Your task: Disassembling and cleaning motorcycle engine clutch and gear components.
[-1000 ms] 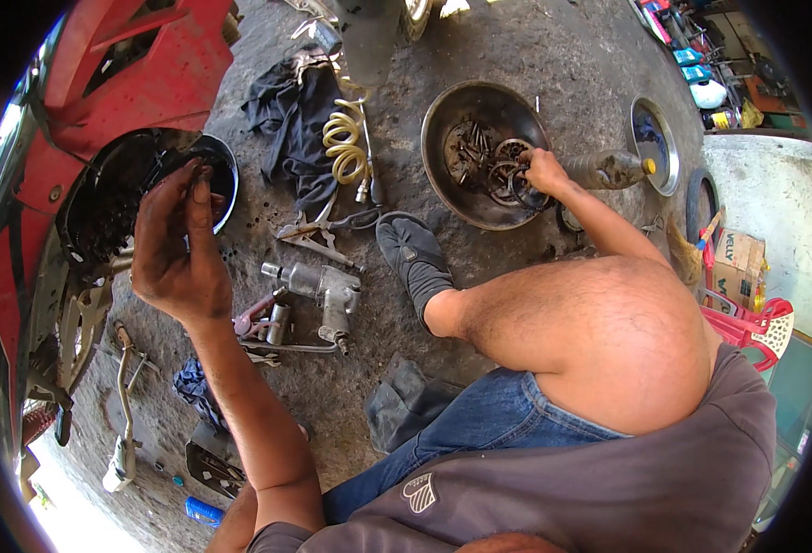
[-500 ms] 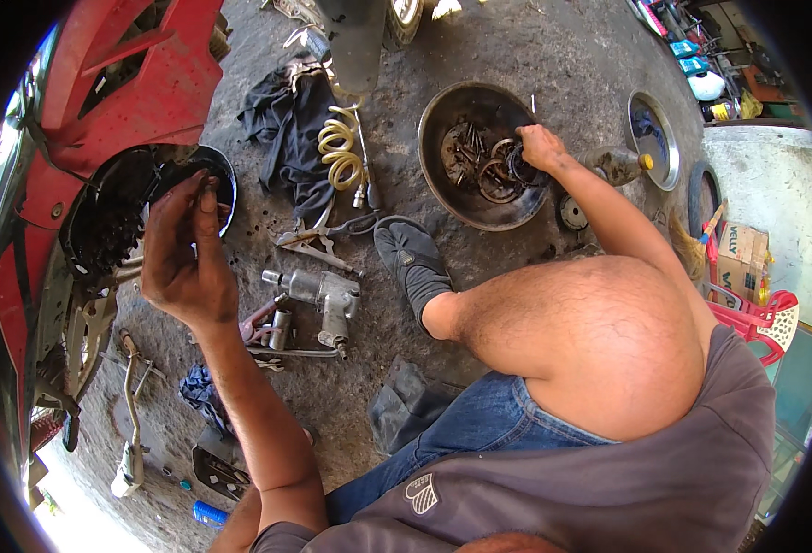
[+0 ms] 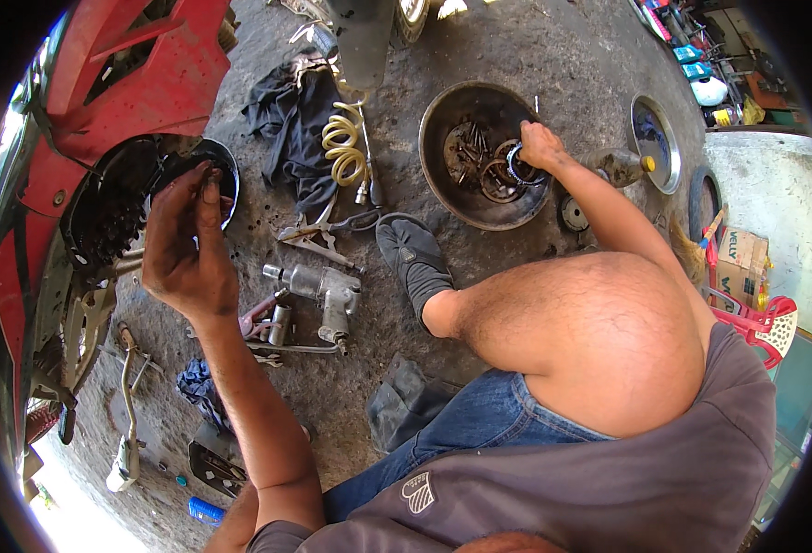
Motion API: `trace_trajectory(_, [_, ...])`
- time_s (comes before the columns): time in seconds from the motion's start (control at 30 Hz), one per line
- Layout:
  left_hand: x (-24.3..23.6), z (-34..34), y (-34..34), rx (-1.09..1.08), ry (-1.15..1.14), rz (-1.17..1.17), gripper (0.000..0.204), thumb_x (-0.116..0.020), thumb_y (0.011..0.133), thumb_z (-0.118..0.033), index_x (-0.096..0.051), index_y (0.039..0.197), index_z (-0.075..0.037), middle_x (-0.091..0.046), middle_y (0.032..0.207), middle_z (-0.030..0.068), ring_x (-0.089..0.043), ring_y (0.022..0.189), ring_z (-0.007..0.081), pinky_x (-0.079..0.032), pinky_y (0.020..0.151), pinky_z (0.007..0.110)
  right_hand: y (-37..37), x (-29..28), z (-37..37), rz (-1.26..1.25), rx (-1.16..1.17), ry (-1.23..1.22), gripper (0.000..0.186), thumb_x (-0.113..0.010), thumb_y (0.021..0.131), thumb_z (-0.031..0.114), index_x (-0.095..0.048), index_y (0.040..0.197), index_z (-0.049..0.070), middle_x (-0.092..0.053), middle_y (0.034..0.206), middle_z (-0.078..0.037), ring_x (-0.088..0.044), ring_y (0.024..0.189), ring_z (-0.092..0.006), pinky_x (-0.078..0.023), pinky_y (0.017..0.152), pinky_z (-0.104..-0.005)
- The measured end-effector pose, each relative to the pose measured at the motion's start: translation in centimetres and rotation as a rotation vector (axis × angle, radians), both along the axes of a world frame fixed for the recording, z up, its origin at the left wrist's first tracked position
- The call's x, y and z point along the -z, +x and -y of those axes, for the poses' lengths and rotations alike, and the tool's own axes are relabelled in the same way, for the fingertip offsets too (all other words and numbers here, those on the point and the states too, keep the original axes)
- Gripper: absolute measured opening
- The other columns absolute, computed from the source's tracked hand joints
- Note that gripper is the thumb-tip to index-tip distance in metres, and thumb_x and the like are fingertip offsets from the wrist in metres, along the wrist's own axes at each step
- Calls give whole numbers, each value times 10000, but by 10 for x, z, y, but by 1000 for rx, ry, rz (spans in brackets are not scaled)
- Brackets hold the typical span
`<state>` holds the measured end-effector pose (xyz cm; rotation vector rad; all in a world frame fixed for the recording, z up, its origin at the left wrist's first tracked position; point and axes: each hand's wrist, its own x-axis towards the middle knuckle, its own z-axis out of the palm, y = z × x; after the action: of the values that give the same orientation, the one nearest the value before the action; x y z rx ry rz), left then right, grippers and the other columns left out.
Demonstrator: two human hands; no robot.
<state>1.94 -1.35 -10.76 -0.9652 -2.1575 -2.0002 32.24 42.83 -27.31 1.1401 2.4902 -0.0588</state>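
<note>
Over the right side of a round brown metal basin (image 3: pixel 438 175), my right hand (image 3: pixel 542 147) grips a dark ring-shaped metal part (image 3: pixel 515 166) with a shiny, notched edge. More rings (image 3: pixel 495 182) and several bolts (image 3: pixel 466 152) lie in the basin beneath it. My left hand (image 3: pixel 189 244), its fingers blackened with grease, is raised beside the red motorcycle (image 3: pixel 120 129). Its thumb and fingertips come together in front of a black pan (image 3: pixel 231 184); whether anything is between them is hidden. Dark, greasy machine parts (image 3: pixel 111 212) show left of that hand.
An impact wrench (image 3: pixel 328 295) and pliers-like tools lie on the floor between my arms. A coiled yellow hose (image 3: pixel 341 152) rests by a dark cloth (image 3: pixel 286 129). My sandalled foot (image 3: pixel 411 253) stands near the basin. A plastic bottle (image 3: pixel 613 166) and silver tray (image 3: pixel 655 147) are farther right.
The ring in my right hand has tilted, so its bright notched edge now catches the light. My left hand has hardly moved; the whole view has shifted slightly.
</note>
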Motion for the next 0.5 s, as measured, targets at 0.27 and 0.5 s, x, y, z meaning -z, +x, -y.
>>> trace_trajectory(0.27, [-1, 2, -1, -18, 1, -22, 160, -680, 959, 20, -719, 1113, 38, -709, 1092, 94, -683, 921, 134, -582, 760, 252, 13, 8, 4, -44, -8, 77, 397, -770, 773, 169, -647, 1101, -18, -685, 1128, -276, -655, 1085, -461, -550, 926, -514])
trace_trajectory(0.5, [3, 2, -2, -6, 7, -26, 162, -681, 962, 9, -719, 1117, 38, -713, 1106, 103, -684, 929, 135, -587, 762, 253, 18, -7, -4, -56, 14, -91, 462, -821, 732, 234, -668, 1075, -36, -713, 1050, -249, -667, 1081, -430, -547, 930, -471])
